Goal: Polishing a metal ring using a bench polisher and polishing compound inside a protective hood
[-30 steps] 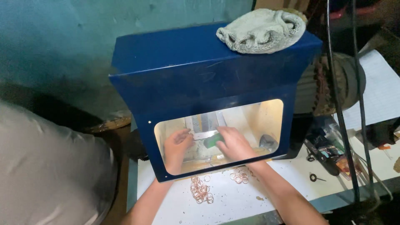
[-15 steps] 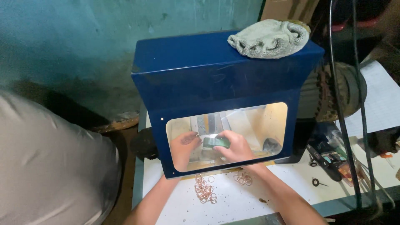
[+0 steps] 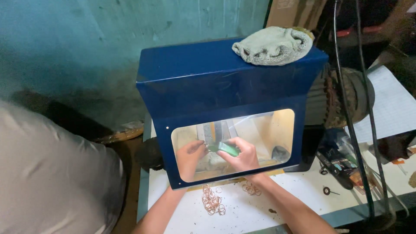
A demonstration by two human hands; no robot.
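Both my hands reach under a clear window into a blue metal hood [image 3: 225, 82] lit from inside. My right hand [image 3: 245, 156] grips a green bar [image 3: 227, 149] and holds it against a grey vertical wheel or belt [image 3: 216, 132] at the back. My left hand [image 3: 190, 158] is beside it, fingers curled near the bar's left end; whether it pinches something small I cannot tell through the window.
Copper-coloured rings [image 3: 212, 201] lie on the white bench top [image 3: 303, 190] in front of the hood. A crumpled grey cloth [image 3: 273, 45] sits on the hood. A motor [image 3: 342, 97], black cables [image 3: 346, 108] and small tools [image 3: 342, 167] stand at the right. A person in a grey shirt [image 3: 47, 182] is at the left.
The view has shifted so the hood sits further right. My hands stay inside the hood, the right one still on the green bar at the wheel.
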